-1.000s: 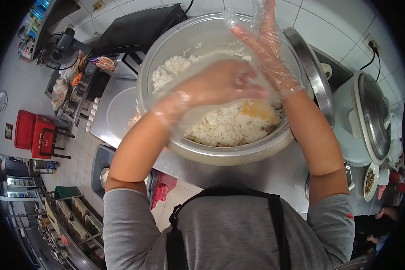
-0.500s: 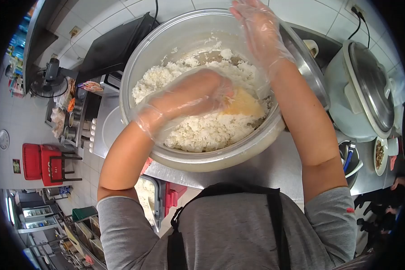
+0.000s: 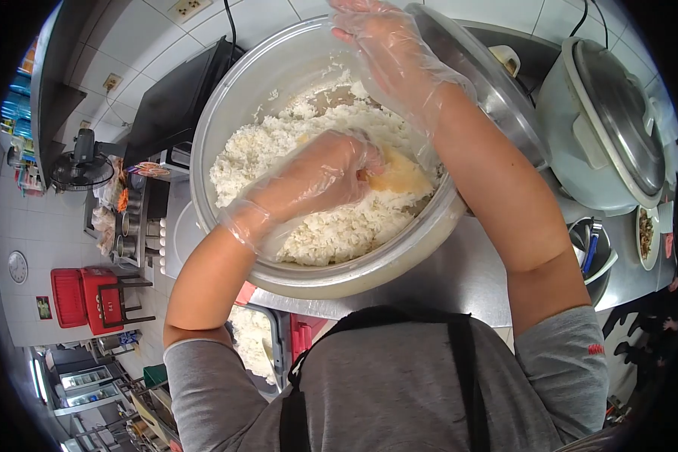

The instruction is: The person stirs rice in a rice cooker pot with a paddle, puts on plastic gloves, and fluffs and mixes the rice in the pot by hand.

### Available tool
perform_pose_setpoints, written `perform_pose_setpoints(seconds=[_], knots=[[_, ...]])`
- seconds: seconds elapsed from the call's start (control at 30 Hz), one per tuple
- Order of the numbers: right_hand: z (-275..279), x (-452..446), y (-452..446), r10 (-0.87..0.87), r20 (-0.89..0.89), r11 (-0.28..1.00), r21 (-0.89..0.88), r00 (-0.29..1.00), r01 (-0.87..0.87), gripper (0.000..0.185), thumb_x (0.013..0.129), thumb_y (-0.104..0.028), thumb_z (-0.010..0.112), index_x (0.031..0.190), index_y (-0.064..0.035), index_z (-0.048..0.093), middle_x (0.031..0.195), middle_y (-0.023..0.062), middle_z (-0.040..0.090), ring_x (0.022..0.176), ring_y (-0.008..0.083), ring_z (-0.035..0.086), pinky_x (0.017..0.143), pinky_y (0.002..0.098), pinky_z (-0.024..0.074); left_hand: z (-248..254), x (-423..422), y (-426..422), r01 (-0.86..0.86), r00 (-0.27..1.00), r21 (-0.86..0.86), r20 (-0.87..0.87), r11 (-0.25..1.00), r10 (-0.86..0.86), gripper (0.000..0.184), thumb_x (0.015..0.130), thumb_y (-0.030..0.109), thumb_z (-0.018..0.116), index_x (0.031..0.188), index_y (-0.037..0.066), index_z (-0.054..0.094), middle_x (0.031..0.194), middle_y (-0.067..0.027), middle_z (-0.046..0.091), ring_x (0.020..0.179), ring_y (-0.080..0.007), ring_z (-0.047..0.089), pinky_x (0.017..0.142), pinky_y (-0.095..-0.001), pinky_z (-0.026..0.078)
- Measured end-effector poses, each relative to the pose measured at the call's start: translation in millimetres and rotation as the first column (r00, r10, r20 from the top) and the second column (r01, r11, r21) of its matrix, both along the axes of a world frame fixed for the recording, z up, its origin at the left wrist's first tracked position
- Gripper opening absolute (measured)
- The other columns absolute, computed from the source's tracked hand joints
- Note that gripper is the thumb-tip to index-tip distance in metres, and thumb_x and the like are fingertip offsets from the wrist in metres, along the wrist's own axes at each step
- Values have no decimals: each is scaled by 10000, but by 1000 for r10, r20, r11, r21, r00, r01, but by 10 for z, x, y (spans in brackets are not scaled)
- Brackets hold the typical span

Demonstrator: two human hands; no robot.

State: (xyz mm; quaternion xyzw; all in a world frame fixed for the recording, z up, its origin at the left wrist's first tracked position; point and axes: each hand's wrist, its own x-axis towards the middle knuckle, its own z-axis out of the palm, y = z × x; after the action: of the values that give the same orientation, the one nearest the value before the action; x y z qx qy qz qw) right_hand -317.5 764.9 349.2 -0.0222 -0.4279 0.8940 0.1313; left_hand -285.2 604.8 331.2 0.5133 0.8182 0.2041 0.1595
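Note:
A large round pot (image 3: pixel 230 98) of cooked white rice (image 3: pixel 346 233) stands in front of me. My left hand (image 3: pixel 339 162), in a clear plastic glove, reaches into it. Its fingers are closed on a flat yellowish scoop (image 3: pixel 401 175) that rests against the rice. The scoop's gripped end is hidden by my fingers. Also gloved, my right hand (image 3: pixel 388 49) is at the pot's far rim, with its fingers bent around the edge. Rice covers most of the pot's inside, and part of the bottom shows at the far side.
A metal lid (image 3: pixel 478 75) leans behind the pot's right side. Farther right stands a lidded cooker (image 3: pixel 610 135), with a plate of food (image 3: pixel 646 237) near it. Below the steel counter (image 3: pixel 459 264), at left, sits an open container of rice (image 3: pixel 252 339). A red cooler (image 3: pixel 90 297) stands beyond.
My right hand has shifted left along the pot's far rim. My left hand and the scoop have moved slightly left and down in view. The whole view has also shifted a little.

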Motion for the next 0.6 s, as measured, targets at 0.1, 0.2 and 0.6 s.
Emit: perform_pose_setpoints(seconds=[0.1,0.2,0.6], knots=[[-291,-255,30,2,-100,996,-93,995,-11,366,776,-41,610,1133,-96,667,1195,120,533,1127,243,470,1025,379,327,-126,29,34,0,999,79,-52,997,4,232,724,-77,661,940,5,688,909,-120,662,800,-241,669,745,-332,521],[-15,126,-31,-21,8,998,-55,1000,22,344,784,-48,614,1116,-112,673,1127,101,552,1062,221,485,1006,365,337,-201,40,53,-62,998,107,-27,992,65,231,720,-90,642,924,10,684,938,-117,676,834,-257,669,764,-326,524],[-186,-280,50,23,20,1000,-16,1000,-22,307,812,-36,630,1108,-100,683,1093,80,607,1016,184,538,939,300,406,-73,-228,88,259,961,17,-104,966,-256,353,721,41,740,1071,75,709,1041,-135,694,974,-313,655,916,-409,491]])
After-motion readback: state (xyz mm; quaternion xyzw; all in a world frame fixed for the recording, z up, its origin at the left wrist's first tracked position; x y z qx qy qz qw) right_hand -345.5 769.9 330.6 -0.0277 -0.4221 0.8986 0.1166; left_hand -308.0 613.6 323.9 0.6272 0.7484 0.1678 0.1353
